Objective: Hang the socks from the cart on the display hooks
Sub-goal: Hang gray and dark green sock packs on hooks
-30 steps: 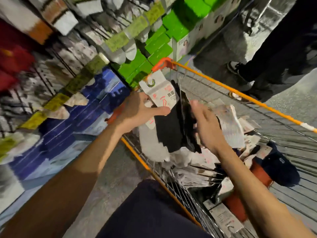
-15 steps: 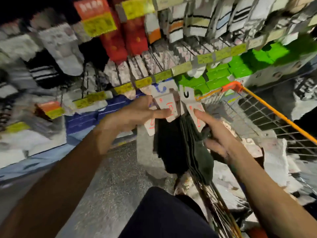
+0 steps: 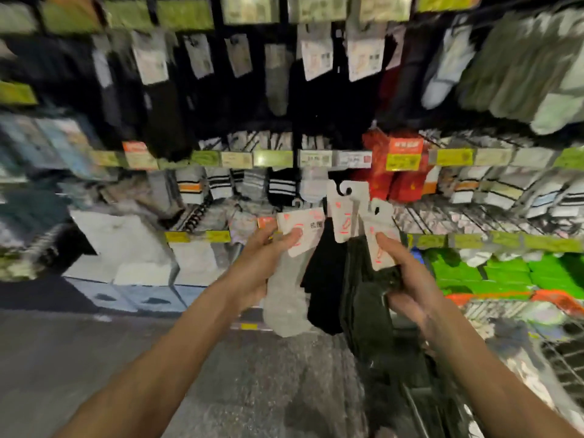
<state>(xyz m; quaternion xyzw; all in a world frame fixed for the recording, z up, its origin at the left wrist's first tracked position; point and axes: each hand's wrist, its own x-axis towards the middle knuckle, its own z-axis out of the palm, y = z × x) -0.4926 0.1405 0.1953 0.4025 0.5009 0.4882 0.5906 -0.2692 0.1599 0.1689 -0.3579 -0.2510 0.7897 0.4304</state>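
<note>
My left hand pinches the white card of a light grey sock pair, with a black sock pair hanging beside it. My right hand grips a bundle of dark green socks by its white card. Both hands are held up in front of the sock display wall. A third hook card sticks up between the two hands. The orange-rimmed cart stands low at the right, its contents blurred.
Rows of hanging socks fill the wall: black pairs up top, striped ones in the middle row, red packs to the right. Green boxes and white boxes sit on low shelves. Grey floor lies below.
My view has swung up from the cart to face the display wall. Both hands lifted the sock bundle out of the cart and spread the cards apart.
</note>
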